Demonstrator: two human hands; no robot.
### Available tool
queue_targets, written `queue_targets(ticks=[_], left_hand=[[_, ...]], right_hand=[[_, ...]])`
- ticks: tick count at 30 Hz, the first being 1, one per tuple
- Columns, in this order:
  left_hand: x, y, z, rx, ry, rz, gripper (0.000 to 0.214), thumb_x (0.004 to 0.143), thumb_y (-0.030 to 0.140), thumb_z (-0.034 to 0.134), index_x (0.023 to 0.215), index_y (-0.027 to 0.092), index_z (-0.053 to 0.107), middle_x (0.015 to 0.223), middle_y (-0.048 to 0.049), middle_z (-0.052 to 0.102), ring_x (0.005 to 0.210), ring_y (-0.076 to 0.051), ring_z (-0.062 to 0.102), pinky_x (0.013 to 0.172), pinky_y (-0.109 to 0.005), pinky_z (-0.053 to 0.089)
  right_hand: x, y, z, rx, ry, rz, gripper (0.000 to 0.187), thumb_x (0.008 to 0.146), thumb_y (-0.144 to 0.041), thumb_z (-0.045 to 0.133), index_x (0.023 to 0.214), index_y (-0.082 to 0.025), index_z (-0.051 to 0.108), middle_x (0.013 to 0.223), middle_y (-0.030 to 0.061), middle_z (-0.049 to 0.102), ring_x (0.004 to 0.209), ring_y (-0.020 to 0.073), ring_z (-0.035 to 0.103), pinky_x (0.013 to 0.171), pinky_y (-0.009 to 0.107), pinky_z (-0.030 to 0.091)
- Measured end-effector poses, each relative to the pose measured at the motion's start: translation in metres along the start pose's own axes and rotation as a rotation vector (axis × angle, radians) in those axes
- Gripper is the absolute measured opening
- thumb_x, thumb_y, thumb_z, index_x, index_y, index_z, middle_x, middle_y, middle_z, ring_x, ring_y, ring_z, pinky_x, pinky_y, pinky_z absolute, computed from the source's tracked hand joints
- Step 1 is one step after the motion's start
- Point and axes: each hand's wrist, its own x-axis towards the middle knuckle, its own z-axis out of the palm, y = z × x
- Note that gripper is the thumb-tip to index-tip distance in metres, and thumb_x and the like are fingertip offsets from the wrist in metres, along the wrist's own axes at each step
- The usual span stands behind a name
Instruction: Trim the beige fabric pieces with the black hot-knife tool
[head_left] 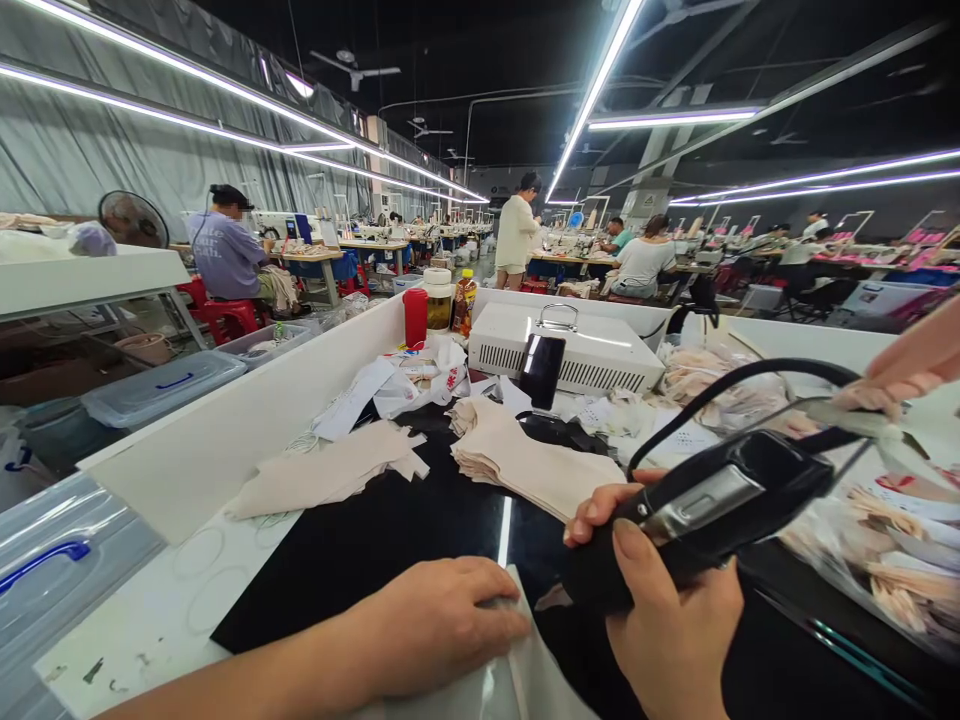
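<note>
My right hand is closed around a black handheld electric tool with a metal lever on its side. Its black cable loops up from the rear. The tool's front end points down toward the dark tabletop, close to the fabric. My left hand is low in the middle, its fingers bent down over the edge of a pale fabric piece; the fingertips are partly hidden. Ahead lie two stacks of cut beige fabric, a left stack and a right stack.
Another person's hand reaches in from the right, by the tool's rear. Behind the stacks stand a white vented box, a phone, a red container and a jar. Bagged fabric pieces crowd the right.
</note>
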Motion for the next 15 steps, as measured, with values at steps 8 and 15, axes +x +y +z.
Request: queue_targets(ticks=[8,15], left_hand=[[-0.001,0.0,-0.006,0.0,-0.037,0.02,0.018,0.114,0.024,0.055,0.123,0.022,0.07,0.132,-0.0077,0.073,0.115,-0.02,0.075,0.105,-0.028,0.06],[-0.003,-0.002,-0.005,-0.026,-0.042,0.024,0.018,0.112,0.023,0.059,0.125,0.023,0.071,0.134,-0.0087,0.072,0.118,-0.021,0.074,0.108,-0.029,0.059]], right_hand=[[-0.002,0.001,-0.001,0.014,-0.059,-0.021,0.038,0.09,-0.041,0.09,0.112,-0.029,0.062,0.078,-0.0032,0.071,0.061,0.0171,0.068,0.064,0.033,0.062],[-0.005,0.009,-0.013,0.007,-0.11,-0.019,0.037,0.093,-0.038,0.088,0.117,-0.031,0.061,0.082,-0.0027,0.072,0.066,0.0187,0.07,0.066,0.036,0.064]])
